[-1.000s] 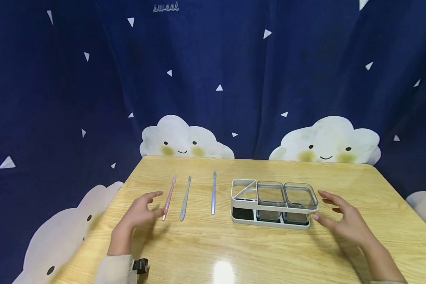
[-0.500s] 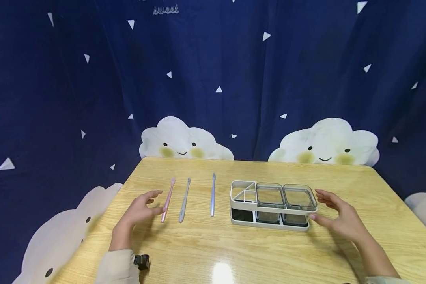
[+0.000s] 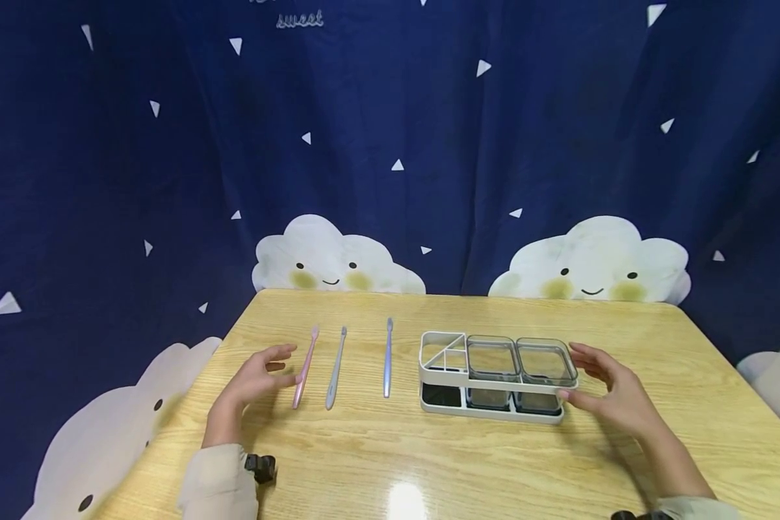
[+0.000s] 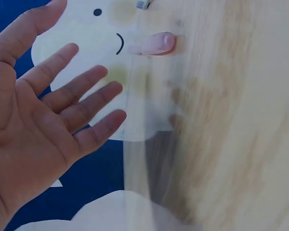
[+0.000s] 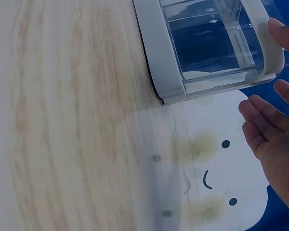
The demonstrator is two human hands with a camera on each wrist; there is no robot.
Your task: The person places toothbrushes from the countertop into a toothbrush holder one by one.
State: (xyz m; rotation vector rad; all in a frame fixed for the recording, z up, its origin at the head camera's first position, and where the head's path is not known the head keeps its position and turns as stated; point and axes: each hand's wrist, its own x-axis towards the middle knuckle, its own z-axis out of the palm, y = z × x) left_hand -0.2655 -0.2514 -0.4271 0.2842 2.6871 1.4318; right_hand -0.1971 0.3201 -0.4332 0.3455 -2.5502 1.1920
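Observation:
A pink toothbrush lies lengthwise on the wooden table, with my left hand just left of it. That hand's fingers are spread and hold nothing; in the left wrist view the pink handle lies beyond the fingertips. Right of it are a grey toothbrush and a blue toothbrush. A white two-tier holder with two clear cups stands farther right. At its right end is my right hand, its fingers apart. The thumb is at the upper rim; whether it touches I cannot tell.
The holder's left section has a white divided top. Wooden table stretches in front of the items. A dark blue curtain with cloud figures hangs behind the table's far edge.
My right hand has moved slightly left, its thumb and fingers closer to the holder's right end. The left hand has barely moved. The toothbrushes and holder stay put; the view shifts a little.

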